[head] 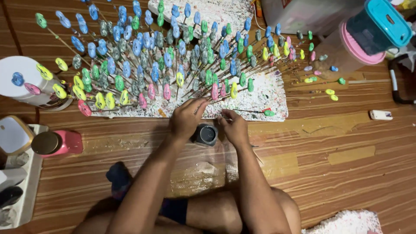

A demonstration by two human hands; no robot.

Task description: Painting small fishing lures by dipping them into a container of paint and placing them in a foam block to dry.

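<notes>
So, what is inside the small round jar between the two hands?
The small jar stands open and looks dark grey inside, probably paint. Its depth cannot be seen, and the left hand covers its left edge.

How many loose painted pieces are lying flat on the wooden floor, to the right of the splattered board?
About 8: loose painted pieces scattered on the floor below the pink-lidded container. Two yellow, one green, one blue; the rest are pale, and some may be hidden.
</notes>
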